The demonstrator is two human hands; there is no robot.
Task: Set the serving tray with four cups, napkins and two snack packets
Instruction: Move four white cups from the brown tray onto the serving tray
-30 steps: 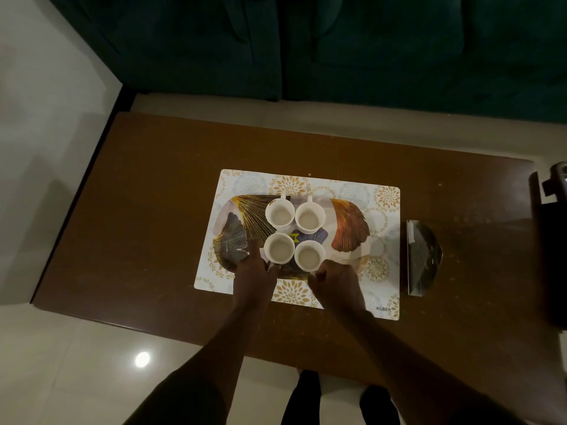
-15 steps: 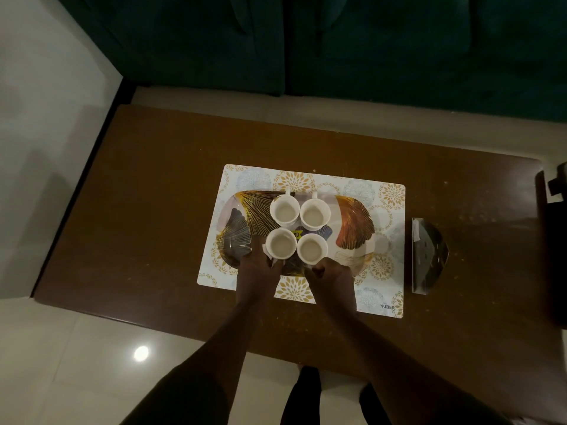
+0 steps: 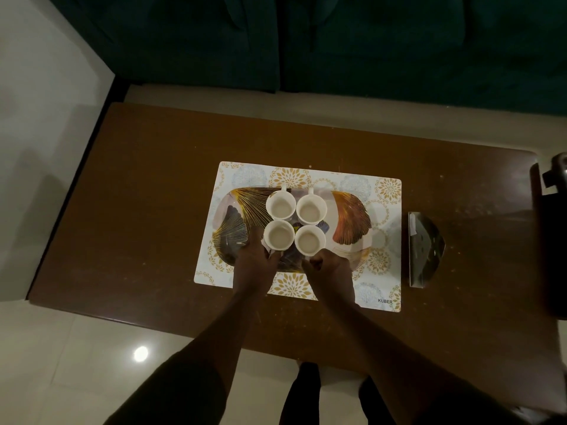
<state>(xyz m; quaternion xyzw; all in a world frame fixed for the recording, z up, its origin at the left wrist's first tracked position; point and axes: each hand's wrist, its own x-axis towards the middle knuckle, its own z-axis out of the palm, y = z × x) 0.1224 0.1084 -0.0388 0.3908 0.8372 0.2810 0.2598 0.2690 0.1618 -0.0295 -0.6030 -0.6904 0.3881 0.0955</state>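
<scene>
A leaf-patterned serving tray (image 3: 349,222) lies on a floral placemat (image 3: 380,289). Four white cups stand on it in a tight two-by-two block: far-left cup (image 3: 280,205), far-right cup (image 3: 310,209), near-left cup (image 3: 278,235) and near-right cup (image 3: 310,240). My left hand (image 3: 254,259) is closed at the handle of the near-left cup. My right hand (image 3: 330,265) is curled at the near side of the near-right cup, hiding its handle. No napkins or snack packets show on the tray.
A dark, shiny holder (image 3: 425,249) stands on the brown table (image 3: 147,216) just right of the placemat. A dark object (image 3: 552,240) sits at the table's right end. A dark green sofa (image 3: 337,41) runs behind the table, and pale floor tiles (image 3: 46,148) lie to the left.
The two near cups have slid slightly away from me, closing up against the far pair. Both hands moved with them, the right hand drawing in toward its cup.
</scene>
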